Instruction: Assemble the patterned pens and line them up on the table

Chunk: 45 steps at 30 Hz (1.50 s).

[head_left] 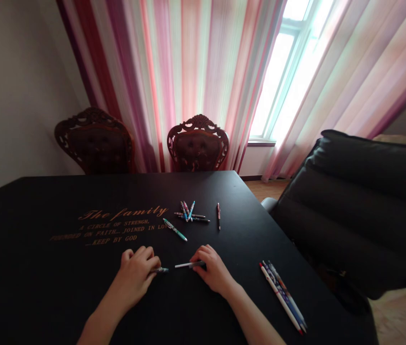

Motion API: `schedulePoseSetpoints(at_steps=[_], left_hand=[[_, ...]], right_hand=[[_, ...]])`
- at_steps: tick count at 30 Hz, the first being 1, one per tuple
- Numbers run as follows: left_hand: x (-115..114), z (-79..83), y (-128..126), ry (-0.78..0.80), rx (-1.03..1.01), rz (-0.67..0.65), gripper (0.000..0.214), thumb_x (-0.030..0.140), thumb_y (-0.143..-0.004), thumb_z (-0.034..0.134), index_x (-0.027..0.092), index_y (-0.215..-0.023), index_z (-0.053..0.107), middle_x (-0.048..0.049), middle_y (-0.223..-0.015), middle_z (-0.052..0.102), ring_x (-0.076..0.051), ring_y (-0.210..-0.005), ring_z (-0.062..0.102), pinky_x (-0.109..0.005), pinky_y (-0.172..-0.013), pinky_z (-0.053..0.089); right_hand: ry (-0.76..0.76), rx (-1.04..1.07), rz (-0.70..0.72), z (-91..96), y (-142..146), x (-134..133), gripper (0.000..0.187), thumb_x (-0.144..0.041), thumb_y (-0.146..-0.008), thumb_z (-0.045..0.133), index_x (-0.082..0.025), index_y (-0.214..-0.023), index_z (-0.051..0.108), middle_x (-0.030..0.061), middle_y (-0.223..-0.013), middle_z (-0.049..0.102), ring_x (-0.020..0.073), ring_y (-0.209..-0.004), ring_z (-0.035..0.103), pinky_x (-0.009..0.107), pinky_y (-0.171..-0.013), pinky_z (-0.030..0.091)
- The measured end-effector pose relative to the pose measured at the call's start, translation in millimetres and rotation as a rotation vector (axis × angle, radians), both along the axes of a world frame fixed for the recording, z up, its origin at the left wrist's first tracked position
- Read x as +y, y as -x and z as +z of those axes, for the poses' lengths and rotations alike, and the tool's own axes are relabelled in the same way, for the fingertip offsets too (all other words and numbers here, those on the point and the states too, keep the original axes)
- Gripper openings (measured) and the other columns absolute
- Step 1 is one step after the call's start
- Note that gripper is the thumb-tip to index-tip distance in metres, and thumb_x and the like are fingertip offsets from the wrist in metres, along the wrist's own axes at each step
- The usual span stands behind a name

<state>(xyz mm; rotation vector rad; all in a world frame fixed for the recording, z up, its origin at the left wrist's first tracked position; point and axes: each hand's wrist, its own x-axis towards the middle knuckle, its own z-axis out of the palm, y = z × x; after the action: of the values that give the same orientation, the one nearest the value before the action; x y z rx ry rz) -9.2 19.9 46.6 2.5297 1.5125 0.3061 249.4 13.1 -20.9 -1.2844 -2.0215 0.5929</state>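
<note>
My left hand (139, 269) is closed around a pen barrel (162, 270), whose greyish-blue end sticks out to the right. Across a small gap, my right hand (213, 269) pinches a pen part with a thin white refill (183, 265) pointing left out of it. Most of both pieces is hidden by my fingers. Just beyond my hands a green and white pen (174, 229) lies slanted on the black table (81, 287). Farther back is a loose pile of several pens (189, 212), with a dark red pen (219, 216) to its right.
Several pens (282, 297) lie side by side near the table's right edge, one white with red ends. Two carved chairs (198, 146) stand behind the table. A black padded armchair (361, 201) is at the right. Gold lettering (124, 213) marks the tabletop.
</note>
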Motion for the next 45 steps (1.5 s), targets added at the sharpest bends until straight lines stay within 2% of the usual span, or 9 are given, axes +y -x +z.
schedulePoseSetpoints(at_steps=[10, 16, 21, 25, 29, 33, 39, 41, 45], left_hand=[[-2, 15.7, -7, -0.038, 0.072, -0.025, 0.018, 0.012, -0.082, 0.051, 0.025, -0.083, 0.063, -0.0016, -0.094, 0.060, -0.021, -0.088, 0.056, -0.040, -0.084, 0.030], [1, 4.9, 20, 0.068, -0.014, 0.074, 0.014, 0.021, -0.081, 0.055, 0.028, -0.086, 0.066, 0.0002, -0.094, 0.062, -0.022, -0.094, 0.059, -0.041, -0.087, 0.030], [4, -7.0, 33, 0.131, -0.081, 0.139, 0.015, 0.030, -0.087, 0.052, 0.028, -0.093, 0.066, -0.0006, -0.097, 0.066, -0.022, -0.096, 0.059, -0.044, -0.091, 0.032], [20, -17.1, 28, 0.124, -0.345, 0.124, 0.017, 0.038, -0.087, 0.055, 0.028, -0.093, 0.068, 0.0000, -0.100, 0.068, -0.023, -0.099, 0.061, -0.043, -0.093, 0.037], [35, -31.0, 17, 0.106, -0.570, 0.119, 0.025, 0.044, -0.090, 0.051, 0.027, -0.100, 0.066, -0.0012, -0.102, 0.070, -0.022, -0.100, 0.065, -0.037, -0.092, 0.045], [35, -49.7, 9, 0.085, -0.679, 0.156, 0.034, 0.048, -0.095, 0.041, 0.023, -0.107, 0.062, -0.0052, -0.098, 0.073, -0.021, -0.094, 0.069, -0.034, -0.086, 0.053], [30, -63.3, 14, 0.055, -0.742, 0.159, 0.030, 0.046, -0.094, 0.044, 0.024, -0.104, 0.063, -0.0052, -0.101, 0.074, -0.021, -0.096, 0.070, -0.035, -0.089, 0.054], [31, -63.0, 16, 0.040, -0.733, 0.163, 0.028, 0.043, -0.094, 0.045, 0.025, -0.103, 0.063, -0.0051, -0.100, 0.074, -0.021, -0.097, 0.070, -0.035, -0.089, 0.053], [30, -59.1, 15, 0.023, -0.685, 0.174, 0.025, 0.040, -0.092, 0.048, 0.026, -0.103, 0.065, -0.0044, -0.102, 0.074, -0.023, -0.099, 0.068, -0.038, -0.090, 0.050]], right_hand=[[-0.027, 0.004, 0.030, 5.3, -2, -3, 0.017, -0.008, -0.079, 0.066, -0.022, -0.088, 0.068, 0.0016, -0.091, 0.063, 0.0185, -0.088, 0.055, 0.035, -0.089, 0.041], [-0.050, 0.119, -0.067, 12.5, -9, 1, 0.012, -0.012, -0.084, 0.060, -0.021, -0.089, 0.066, 0.0029, -0.089, 0.064, 0.0194, -0.088, 0.056, 0.032, -0.082, 0.044], [-0.087, -0.016, -0.258, 5.9, -25, 8, 0.012, -0.011, -0.083, 0.059, -0.021, -0.085, 0.066, 0.0043, -0.086, 0.064, 0.0226, -0.088, 0.054, 0.037, -0.083, 0.042], [-0.075, -0.081, -0.274, 0.6, -28, 9, 0.010, -0.013, -0.081, 0.063, -0.022, -0.083, 0.067, 0.0055, -0.087, 0.063, 0.0240, -0.088, 0.054, 0.038, -0.081, 0.042], [-0.136, -0.095, -0.297, 12.6, -9, 3, 0.010, -0.017, -0.082, 0.065, -0.022, -0.091, 0.067, 0.0064, -0.094, 0.062, 0.0252, -0.093, 0.052, 0.039, -0.084, 0.040], [-0.120, -0.169, -0.119, 26.7, 33, -5, 0.009, -0.021, -0.083, 0.068, -0.025, -0.091, 0.067, 0.0034, -0.094, 0.062, 0.0240, -0.095, 0.050, 0.040, -0.087, 0.038], [-0.136, -0.360, -0.014, 21.1, 87, -1, 0.009, -0.021, -0.080, 0.068, -0.020, -0.089, 0.066, 0.0080, -0.100, 0.062, 0.0277, -0.102, 0.049, 0.043, -0.088, 0.037], [-0.128, -0.293, -0.037, 20.5, 91, 4, 0.007, -0.015, -0.082, 0.063, -0.020, -0.086, 0.064, 0.0062, -0.094, 0.063, 0.0253, -0.097, 0.051, 0.041, -0.086, 0.038], [-0.123, 0.057, -0.147, 33.0, 81, 14, 0.012, -0.009, -0.086, 0.056, -0.021, -0.087, 0.060, 0.0023, -0.086, 0.062, 0.0190, -0.085, 0.055, 0.031, -0.078, 0.042]])
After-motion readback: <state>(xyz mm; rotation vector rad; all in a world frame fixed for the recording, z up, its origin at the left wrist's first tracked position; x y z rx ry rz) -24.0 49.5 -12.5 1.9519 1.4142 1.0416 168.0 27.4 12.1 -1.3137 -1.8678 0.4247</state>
